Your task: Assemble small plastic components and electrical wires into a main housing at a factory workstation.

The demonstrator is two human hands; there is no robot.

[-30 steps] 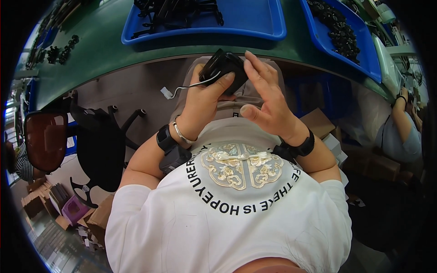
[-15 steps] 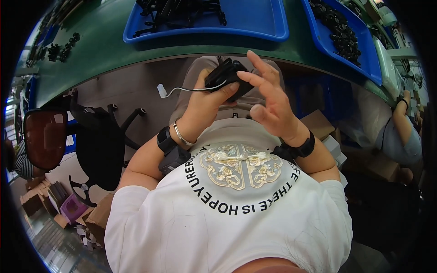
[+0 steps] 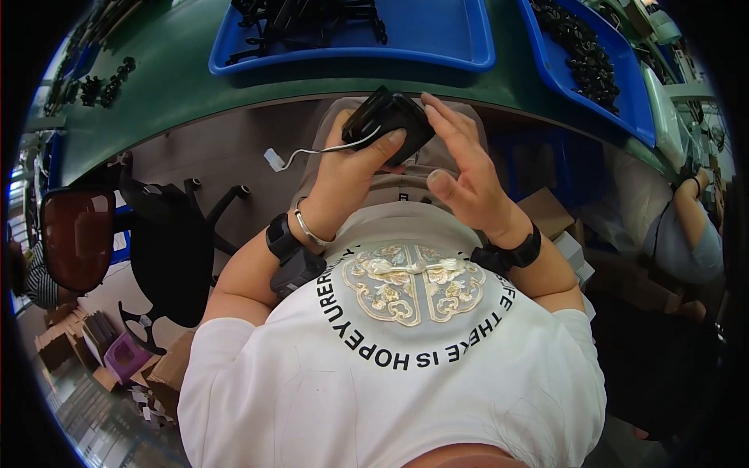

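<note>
Above my lap, my left hand (image 3: 356,160) grips a black plastic housing (image 3: 412,139), its thumb lying across the near side. A thin pale cable (image 3: 312,151) runs out of the housing over the thumb and ends in a small white connector (image 3: 273,160) that hangs free to the left. My right hand (image 3: 472,171) is at the housing's right side, fingers stretched and thumb apart. Its fingertips are at the housing's upper right edge; whether they touch it I cannot tell. The housing's underside is hidden.
Ahead, on the green table (image 3: 179,101), a blue tray (image 3: 437,58) bears black plastic parts. Another blue tray (image 3: 636,117) at the right holds many small black pieces. A black swivel chair (image 3: 168,249) stands left, cardboard boxes (image 3: 546,212) right. Another person's arm (image 3: 690,210) shows far right.
My right hand's raised, spread fingers have come down and closer together beside the housing. The housing in my left hand has tilted slightly and shifted a little left.
</note>
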